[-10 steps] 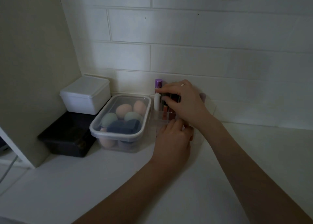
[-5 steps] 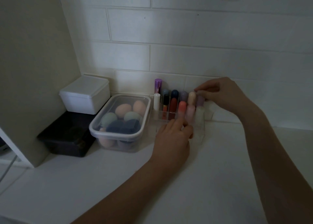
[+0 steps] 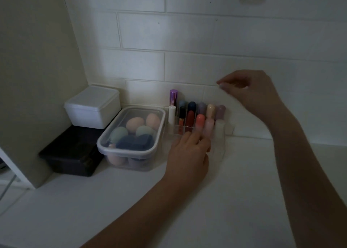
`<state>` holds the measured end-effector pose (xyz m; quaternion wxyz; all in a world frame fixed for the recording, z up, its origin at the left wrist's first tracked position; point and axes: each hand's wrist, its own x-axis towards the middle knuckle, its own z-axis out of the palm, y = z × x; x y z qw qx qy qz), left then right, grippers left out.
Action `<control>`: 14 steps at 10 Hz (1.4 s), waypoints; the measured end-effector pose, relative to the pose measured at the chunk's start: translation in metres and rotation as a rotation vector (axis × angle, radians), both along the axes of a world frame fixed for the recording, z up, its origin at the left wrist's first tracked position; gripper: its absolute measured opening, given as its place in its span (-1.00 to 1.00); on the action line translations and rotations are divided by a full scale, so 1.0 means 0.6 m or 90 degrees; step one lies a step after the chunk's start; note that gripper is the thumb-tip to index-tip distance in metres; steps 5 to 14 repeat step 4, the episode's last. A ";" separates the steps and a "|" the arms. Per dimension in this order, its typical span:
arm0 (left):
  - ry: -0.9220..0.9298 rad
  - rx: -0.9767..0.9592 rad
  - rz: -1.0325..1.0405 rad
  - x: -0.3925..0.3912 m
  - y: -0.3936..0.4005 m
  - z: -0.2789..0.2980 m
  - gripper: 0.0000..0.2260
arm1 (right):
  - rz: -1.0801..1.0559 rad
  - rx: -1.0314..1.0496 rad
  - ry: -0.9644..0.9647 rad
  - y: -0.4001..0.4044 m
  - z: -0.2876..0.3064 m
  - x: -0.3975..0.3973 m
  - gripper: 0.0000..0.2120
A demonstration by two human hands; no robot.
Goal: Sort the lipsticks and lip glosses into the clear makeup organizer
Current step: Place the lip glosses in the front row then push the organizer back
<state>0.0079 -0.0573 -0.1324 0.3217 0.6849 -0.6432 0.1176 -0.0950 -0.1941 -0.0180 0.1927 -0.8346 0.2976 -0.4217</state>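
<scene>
Two rows of lipsticks and lip glosses (image 3: 200,120) stand upright in the clear makeup organizer (image 3: 229,129) against the wall, caps up for easy picking. The left hand (image 3: 187,152) rests loosely open against its front, apparently steadying it. The right hand (image 3: 247,92) hovers above, fingers curled, holding nothing visible.

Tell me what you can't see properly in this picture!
- Head view: the organizer's front slots are hidden by the left hand.
- Labels on the lipsticks are too small and dim to read.
- The right hand's fingers are blurred; whether they pinch anything is unclear.
- The black box's contents are hidden by its lid.
</scene>
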 end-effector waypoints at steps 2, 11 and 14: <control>-0.005 0.004 -0.001 0.001 -0.001 -0.004 -0.83 | 0.005 0.027 0.148 -0.003 -0.045 0.033 -0.89; -0.013 -0.068 -0.032 -0.005 0.004 0.008 -0.85 | 0.028 0.069 0.051 0.000 -0.035 0.024 -0.93; -0.013 -0.068 -0.032 -0.005 0.004 0.008 -0.85 | 0.028 0.069 0.051 0.000 -0.035 0.024 -0.93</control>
